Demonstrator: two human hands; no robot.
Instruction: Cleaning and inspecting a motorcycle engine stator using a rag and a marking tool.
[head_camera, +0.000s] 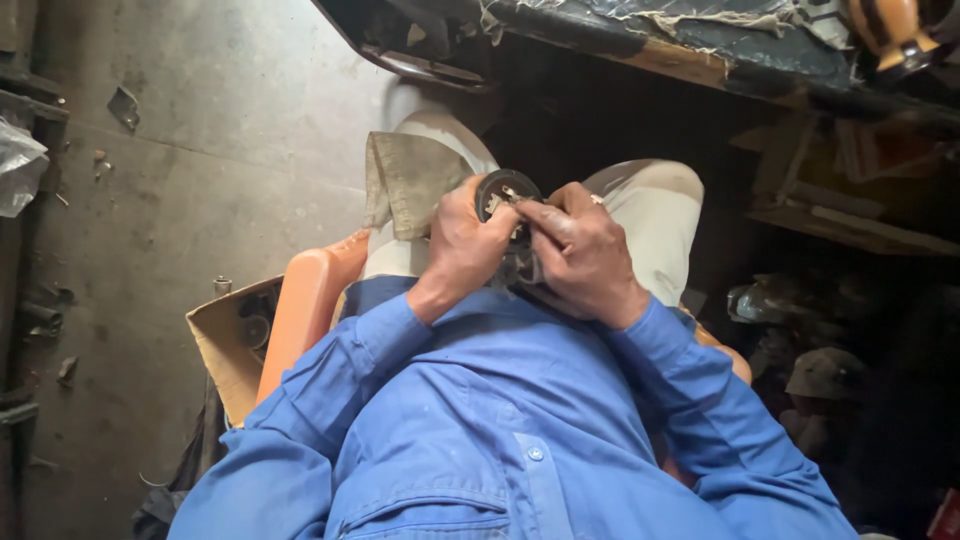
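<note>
- Round dark part (503, 192): disc-shaped, black rim, small metal bit at its centre; held over the person's lap, between the knees, just below the edge of the workbench (700, 45).
- Left hand (466, 250): fingers curled around the near-left side of the round dark part, gripping it; thumb lies across the lower rim.
- Right hand (580, 255): closed in a pinch, fingertips (528, 210) pressed onto the metal bit at the centre of the part. What is pinched is too small to tell.
- Both hands touch each other and the part; a second dark piece (520, 268) sits under them, mostly hidden.
- Cloth (408, 180): drab, folded, draped over the left knee, just beside the left hand.
- Person sits on an orange plastic seat (305, 305); blue long-sleeved shirt, light trousers.
- Cardboard box (225, 345): on the floor left of the seat, open, dark round items inside, detail unclear.
- Concrete floor (200, 120): grey, stained, small scraps scattered on it.
- Workbench top is worn, covering torn; an orange-and-black object (895, 30) stands at its far right.
- Right side under the bench is dark; cluttered metal parts (800, 330) there, not distinguishable.
</note>
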